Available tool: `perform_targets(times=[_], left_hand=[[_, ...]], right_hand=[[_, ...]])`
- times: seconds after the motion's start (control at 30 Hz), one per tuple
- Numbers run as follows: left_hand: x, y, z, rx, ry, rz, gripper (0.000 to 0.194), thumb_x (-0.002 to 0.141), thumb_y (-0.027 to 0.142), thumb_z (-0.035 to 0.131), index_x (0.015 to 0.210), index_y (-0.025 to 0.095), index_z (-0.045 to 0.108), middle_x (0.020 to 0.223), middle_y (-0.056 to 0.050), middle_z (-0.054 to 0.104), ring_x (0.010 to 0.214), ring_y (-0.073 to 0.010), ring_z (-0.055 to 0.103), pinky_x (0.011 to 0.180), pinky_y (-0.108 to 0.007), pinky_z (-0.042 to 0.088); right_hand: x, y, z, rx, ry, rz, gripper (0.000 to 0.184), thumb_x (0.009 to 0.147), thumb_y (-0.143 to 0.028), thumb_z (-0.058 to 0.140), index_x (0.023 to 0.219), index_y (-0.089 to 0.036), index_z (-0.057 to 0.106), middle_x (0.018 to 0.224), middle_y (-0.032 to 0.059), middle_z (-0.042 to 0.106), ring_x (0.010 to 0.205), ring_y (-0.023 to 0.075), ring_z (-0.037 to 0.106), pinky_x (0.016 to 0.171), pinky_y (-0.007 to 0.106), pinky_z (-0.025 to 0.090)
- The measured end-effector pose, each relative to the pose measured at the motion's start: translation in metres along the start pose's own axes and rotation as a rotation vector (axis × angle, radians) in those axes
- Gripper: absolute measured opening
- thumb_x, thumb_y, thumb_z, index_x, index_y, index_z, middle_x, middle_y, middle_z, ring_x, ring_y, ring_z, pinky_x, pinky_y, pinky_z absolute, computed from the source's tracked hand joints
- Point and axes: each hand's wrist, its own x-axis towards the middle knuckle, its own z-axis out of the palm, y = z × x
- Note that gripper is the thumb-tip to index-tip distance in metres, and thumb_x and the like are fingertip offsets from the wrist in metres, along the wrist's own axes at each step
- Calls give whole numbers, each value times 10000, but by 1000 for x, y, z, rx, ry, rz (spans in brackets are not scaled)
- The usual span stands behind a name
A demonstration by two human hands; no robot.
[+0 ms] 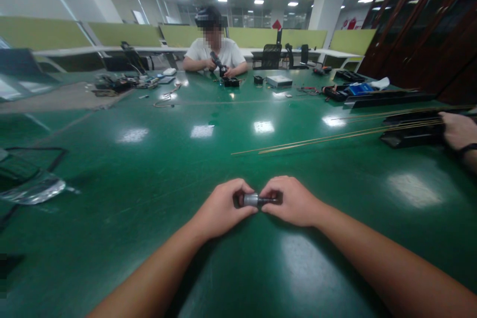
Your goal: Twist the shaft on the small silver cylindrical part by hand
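Note:
My left hand (222, 206) and my right hand (292, 201) meet low over the green table (149, 174), knuckles up. Between them they grip a small cylindrical part (257, 200): a silvery metal barrel at the left end and a thinner dark shaft at the right end. The left fingers curl round the silvery end. The right thumb and fingers pinch the dark end. Both hands rest on or just above the tabletop; the rest of the part is hidden in the fists.
Several thin brass rods (335, 135) lie to the right, running to a black tray (413, 136) by another person's hand (459, 131). A clear plastic bag (30, 186) lies at left. A person (214, 52) sits across the table among tools, boxes and cables.

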Motion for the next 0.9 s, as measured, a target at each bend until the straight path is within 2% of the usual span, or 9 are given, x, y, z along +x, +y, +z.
perform_targets(times=[0.63,0.9], left_hand=[[-1,1,0,26,12,6,200,728,229,764,861,173,626,827,-12,644,756,-169,598,687,-265,454],[-2,1,0,29,19,6,207,719,234,764,860,177,624,820,-11,650,747,-170,602,680,-264,457]], right_hand=[[-1,0,-5,17,-9,-17,76,742,-181,736,806,-179,694,754,5,675,695,139,589,673,254,412],[-1,2,-4,4,-8,-29,78,747,-185,735,811,-188,691,765,7,680,720,149,590,706,271,414]])
